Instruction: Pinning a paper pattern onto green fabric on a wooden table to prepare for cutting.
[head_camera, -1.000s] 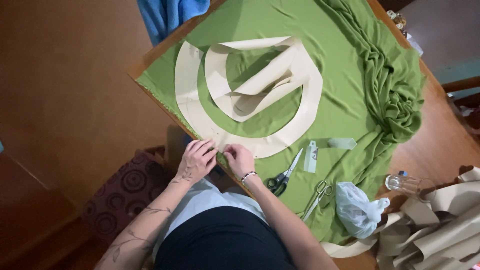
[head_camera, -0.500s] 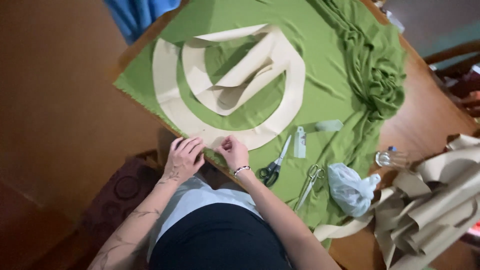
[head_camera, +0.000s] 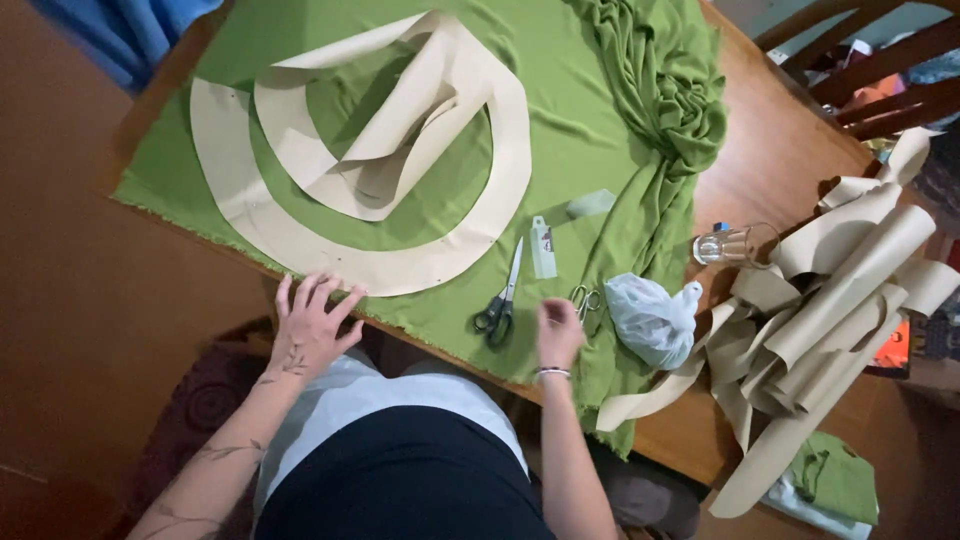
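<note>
A person leaned over a wooden table (head_camera: 790, 160) that had a big green cloth (head_camera: 590, 120) spread on it. The left hand (head_camera: 312, 325) lay flat and open, with its fingers spread, on the near edge of the cloth. Its fingertips touched the bottom of a wide tan paper pattern (head_camera: 300, 240) shaped like a big ring. A second curved paper piece (head_camera: 400, 130) lay inside the ring, nearer the far edge of the table. The right hand (head_camera: 558, 332) was over the cloth near the near edge, and it held nothing. Its fingers were a bit curled, and they were too blurry to tell more. Black-handled scissors (head_camera: 500, 300) lay just to the left of that hand, with the blades pointing toward the far edge. A smaller pair of silver scissors (head_camera: 584, 298) lay just to its right. A small white tube (head_camera: 542, 247) lay on the cloth beside the scissor blades. A crumpled white plastic bag (head_camera: 650, 318) sat next to the silver scissors. More of the green cloth was bunched up in folds toward the far right corner. A little clear jar (head_camera: 722, 244) stood on the bare wood past the cloth. A messy pile of tan paper strips (head_camera: 850, 290) hung over the right edge of the table.
</note>
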